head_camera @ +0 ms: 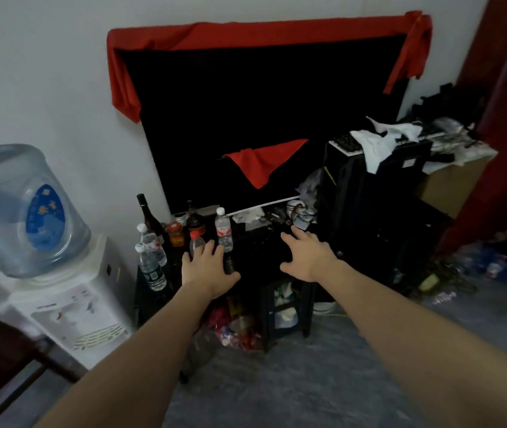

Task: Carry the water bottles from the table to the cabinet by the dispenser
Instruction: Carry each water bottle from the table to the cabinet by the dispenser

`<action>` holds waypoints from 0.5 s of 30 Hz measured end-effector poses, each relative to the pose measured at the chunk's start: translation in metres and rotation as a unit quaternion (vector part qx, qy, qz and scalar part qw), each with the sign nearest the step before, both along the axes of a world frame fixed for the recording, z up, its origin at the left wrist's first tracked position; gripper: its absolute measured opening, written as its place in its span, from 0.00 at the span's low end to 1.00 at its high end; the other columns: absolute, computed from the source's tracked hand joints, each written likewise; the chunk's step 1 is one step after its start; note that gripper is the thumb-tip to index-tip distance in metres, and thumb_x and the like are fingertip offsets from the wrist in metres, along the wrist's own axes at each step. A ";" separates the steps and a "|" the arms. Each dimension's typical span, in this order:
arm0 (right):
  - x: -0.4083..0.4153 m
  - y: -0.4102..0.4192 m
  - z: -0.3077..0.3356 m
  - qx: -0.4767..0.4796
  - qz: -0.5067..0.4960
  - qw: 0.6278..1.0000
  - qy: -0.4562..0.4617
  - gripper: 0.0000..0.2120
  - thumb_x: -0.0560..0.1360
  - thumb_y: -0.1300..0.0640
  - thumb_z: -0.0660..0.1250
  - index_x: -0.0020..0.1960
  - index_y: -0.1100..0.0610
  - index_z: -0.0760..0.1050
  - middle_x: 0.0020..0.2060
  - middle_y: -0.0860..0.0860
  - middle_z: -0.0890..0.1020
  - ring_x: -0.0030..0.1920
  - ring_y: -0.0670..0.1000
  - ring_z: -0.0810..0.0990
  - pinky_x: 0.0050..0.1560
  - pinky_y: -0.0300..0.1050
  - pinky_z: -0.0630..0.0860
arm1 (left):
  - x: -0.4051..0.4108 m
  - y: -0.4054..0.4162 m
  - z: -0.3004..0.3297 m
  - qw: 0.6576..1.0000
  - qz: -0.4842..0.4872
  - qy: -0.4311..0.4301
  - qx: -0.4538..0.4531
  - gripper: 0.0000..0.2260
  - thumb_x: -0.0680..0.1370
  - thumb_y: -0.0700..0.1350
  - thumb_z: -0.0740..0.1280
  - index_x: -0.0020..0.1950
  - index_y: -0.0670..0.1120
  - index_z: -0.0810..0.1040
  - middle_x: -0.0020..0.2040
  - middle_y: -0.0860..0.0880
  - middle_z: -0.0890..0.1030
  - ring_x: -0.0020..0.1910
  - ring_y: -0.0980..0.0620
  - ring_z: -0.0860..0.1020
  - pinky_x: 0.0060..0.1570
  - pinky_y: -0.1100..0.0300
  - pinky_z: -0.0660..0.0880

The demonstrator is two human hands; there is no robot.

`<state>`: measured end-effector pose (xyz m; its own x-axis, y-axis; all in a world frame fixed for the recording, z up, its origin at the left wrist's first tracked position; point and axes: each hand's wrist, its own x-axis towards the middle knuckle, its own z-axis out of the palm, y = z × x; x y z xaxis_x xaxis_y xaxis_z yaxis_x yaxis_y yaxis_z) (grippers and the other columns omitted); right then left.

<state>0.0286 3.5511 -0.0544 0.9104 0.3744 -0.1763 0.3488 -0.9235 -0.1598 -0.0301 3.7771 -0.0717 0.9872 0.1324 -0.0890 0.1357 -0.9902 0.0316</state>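
Note:
Several clear water bottles stand on the dark cabinet (pixel 255 242) beside the water dispenser (pixel 69 291). Two white-capped bottles (pixel 151 261) stand at its left end. A red-capped bottle (pixel 196 242) and a taller white-capped bottle (pixel 223 230) stand nearer the middle. My left hand (pixel 207 267) reaches over the cabinet with fingers spread, just in front of the red-capped bottle, holding nothing. My right hand (pixel 306 254) hovers over the cabinet's dark top to the right, fingers spread and empty.
A dark wine bottle (pixel 147 214) and small jars stand behind the water bottles. A large black screen draped in red cloth (pixel 264 162) leans on the wall. A black computer tower (pixel 366 186) with white rags stands to the right. Bags and clutter lie on the floor below.

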 end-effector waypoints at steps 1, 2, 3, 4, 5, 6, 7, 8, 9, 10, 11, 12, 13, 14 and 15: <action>-0.008 -0.007 0.003 0.001 -0.009 1.000 -0.006 0.39 0.77 0.42 0.62 0.80 0.48 0.47 0.80 0.50 0.46 0.78 0.59 0.49 0.72 0.60 0.59 | -0.002 -0.007 0.003 1.000 -0.011 -0.009 0.000 0.35 0.79 0.66 0.60 0.81 0.51 0.57 0.82 0.48 0.55 0.81 0.43 0.55 0.78 0.41 0.54; -0.016 -0.016 0.006 -0.001 -0.016 1.000 -0.009 0.39 0.76 0.42 0.62 0.80 0.48 0.47 0.80 0.50 0.46 0.78 0.59 0.49 0.72 0.60 0.59 | -0.004 -0.016 0.005 1.000 -0.020 -0.018 -0.002 0.35 0.79 0.65 0.60 0.81 0.51 0.57 0.82 0.48 0.55 0.80 0.43 0.56 0.78 0.42 0.55; -0.023 -0.027 0.008 -0.006 -0.023 1.000 -0.010 0.39 0.76 0.42 0.62 0.80 0.48 0.47 0.80 0.50 0.46 0.78 0.59 0.50 0.72 0.60 0.59 | -0.005 -0.027 0.007 0.999 -0.028 -0.027 -0.005 0.35 0.79 0.65 0.60 0.81 0.51 0.57 0.82 0.48 0.56 0.80 0.43 0.56 0.78 0.42 0.55; -0.030 -0.039 0.011 -0.013 -0.031 0.999 -0.009 0.39 0.76 0.42 0.63 0.80 0.48 0.47 0.80 0.51 0.47 0.78 0.59 0.50 0.72 0.60 0.59 | -0.005 -0.040 0.008 0.999 -0.037 -0.034 -0.009 0.35 0.79 0.65 0.60 0.81 0.51 0.57 0.82 0.48 0.56 0.80 0.43 0.57 0.78 0.42 0.56; -0.036 -0.053 0.014 -0.022 -0.040 0.999 -0.006 0.39 0.76 0.41 0.63 0.80 0.48 0.46 0.80 0.51 0.47 0.78 0.59 0.51 0.72 0.60 0.59 | -0.005 -0.053 0.009 0.998 -0.047 -0.036 -0.012 0.35 0.79 0.65 0.61 0.81 0.51 0.57 0.82 0.48 0.57 0.80 0.43 0.57 0.77 0.42 0.56; -0.042 -0.067 0.018 -0.029 -0.053 0.998 -0.002 0.40 0.76 0.41 0.63 0.80 0.47 0.46 0.80 0.51 0.47 0.78 0.59 0.51 0.72 0.61 0.59 | -0.006 -0.068 0.009 0.998 -0.057 -0.034 -0.014 0.35 0.79 0.65 0.61 0.81 0.51 0.57 0.82 0.48 0.57 0.80 0.44 0.57 0.77 0.43 0.57; -0.048 -0.083 0.022 -0.032 -0.070 0.997 0.000 0.40 0.76 0.41 0.63 0.80 0.47 0.45 0.80 0.51 0.47 0.78 0.59 0.51 0.73 0.61 0.58 | -0.006 -0.082 0.010 0.997 -0.068 -0.031 -0.014 0.35 0.79 0.66 0.61 0.81 0.52 0.57 0.82 0.48 0.56 0.80 0.44 0.57 0.77 0.43 0.57; -0.053 -0.099 0.026 -0.032 -0.088 0.996 0.001 0.40 0.76 0.40 0.62 0.80 0.47 0.45 0.80 0.50 0.47 0.78 0.59 0.51 0.73 0.61 0.58 | -0.005 -0.097 0.012 0.996 -0.080 -0.026 -0.013 0.35 0.78 0.66 0.61 0.81 0.52 0.58 0.82 0.49 0.56 0.80 0.44 0.56 0.77 0.43 0.57; -0.059 -0.116 0.028 -0.031 -0.107 0.994 0.000 0.40 0.76 0.40 0.62 0.80 0.47 0.45 0.80 0.50 0.47 0.78 0.59 0.51 0.73 0.61 0.57 | -0.005 -0.112 0.013 0.995 -0.092 -0.020 -0.012 0.35 0.78 0.66 0.61 0.81 0.53 0.58 0.82 0.49 0.56 0.80 0.44 0.56 0.77 0.43 0.56; -0.066 -0.134 0.031 -0.030 -0.125 0.992 -0.003 0.40 0.76 0.40 0.62 0.80 0.47 0.45 0.80 0.50 0.47 0.78 0.59 0.51 0.73 0.61 0.57 | -0.004 -0.128 0.015 0.994 -0.106 -0.013 -0.012 0.35 0.78 0.66 0.61 0.81 0.53 0.58 0.82 0.49 0.56 0.80 0.44 0.56 0.78 0.43 0.55; -0.074 -0.152 0.033 -0.029 -0.145 0.989 -0.004 0.39 0.76 0.40 0.61 0.80 0.47 0.45 0.80 0.50 0.47 0.78 0.59 0.50 0.73 0.61 0.57 | -0.004 -0.146 0.018 0.993 -0.120 -0.008 -0.014 0.36 0.77 0.66 0.62 0.81 0.53 0.58 0.82 0.49 0.56 0.81 0.44 0.55 0.78 0.43 0.54; -0.084 -0.172 0.034 -0.030 -0.164 0.986 -0.003 0.39 0.76 0.40 0.61 0.80 0.46 0.45 0.80 0.50 0.47 0.78 0.58 0.50 0.73 0.61 0.57 | -0.004 -0.167 0.021 0.990 -0.138 -0.005 -0.017 0.36 0.77 0.66 0.62 0.81 0.53 0.58 0.82 0.49 0.56 0.81 0.45 0.54 0.78 0.43 0.54; -0.094 -0.192 0.035 -0.033 -0.183 0.983 0.001 0.39 0.77 0.40 0.61 0.80 0.46 0.45 0.80 0.50 0.47 0.78 0.58 0.49 0.73 0.61 0.57 | -0.005 -0.190 0.023 0.987 -0.157 -0.002 -0.022 0.36 0.77 0.66 0.62 0.81 0.53 0.58 0.82 0.50 0.56 0.81 0.45 0.54 0.78 0.43 0.53; -0.104 -0.213 0.035 -0.035 -0.203 0.978 0.008 0.38 0.77 0.40 0.60 0.80 0.45 0.45 0.80 0.49 0.46 0.78 0.58 0.49 0.73 0.61 0.56 | -0.007 -0.214 0.026 0.984 -0.176 -0.002 -0.030 0.36 0.77 0.66 0.62 0.81 0.53 0.59 0.82 0.50 0.56 0.81 0.45 0.54 0.78 0.43 0.53; -0.116 -0.235 0.036 -0.037 -0.226 0.973 0.014 0.38 0.77 0.39 0.60 0.80 0.45 0.45 0.80 0.49 0.45 0.79 0.57 0.48 0.74 0.61 0.55 | -0.010 -0.240 0.028 0.980 -0.195 -0.001 -0.038 0.36 0.77 0.66 0.62 0.81 0.53 0.59 0.83 0.50 0.56 0.81 0.45 0.53 0.79 0.43 0.52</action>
